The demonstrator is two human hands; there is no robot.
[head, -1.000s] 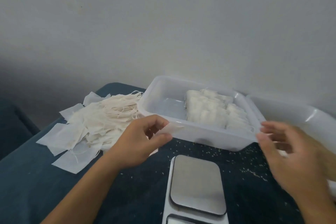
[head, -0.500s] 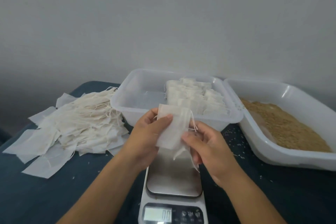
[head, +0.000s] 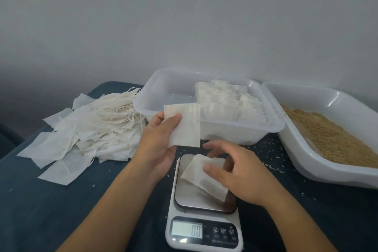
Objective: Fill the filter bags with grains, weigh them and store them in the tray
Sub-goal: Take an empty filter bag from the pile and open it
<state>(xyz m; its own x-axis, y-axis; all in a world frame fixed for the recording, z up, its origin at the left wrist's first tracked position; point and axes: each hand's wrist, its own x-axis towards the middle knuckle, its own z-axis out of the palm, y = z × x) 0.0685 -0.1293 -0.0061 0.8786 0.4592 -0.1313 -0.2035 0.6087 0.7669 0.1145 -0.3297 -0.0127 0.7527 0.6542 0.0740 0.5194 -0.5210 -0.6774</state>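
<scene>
My left hand [head: 158, 143] pinches an empty white filter bag [head: 185, 127] upright in front of the clear tray [head: 225, 133]. My right hand [head: 239, 174] holds a second empty filter bag [head: 201, 174] low over the steel plate of the digital scale [head: 202, 229], thumb on top of it. The display reads 0.0. Several filled bags [head: 229, 102] stand in rows in the right half of the clear tray. Brown grains [head: 331, 137] fill the white tub [head: 306, 157] on the right.
A big heap of empty filter bags with strings [head: 88, 133] lies on the dark blue table [head: 51, 210] to the left. Loose grains are scattered on the table around the scale and the tray. A plain wall stands behind.
The two bags held together have come apart: my left hand keeps one raised, my right hand has brought the other down over the scale plate.
</scene>
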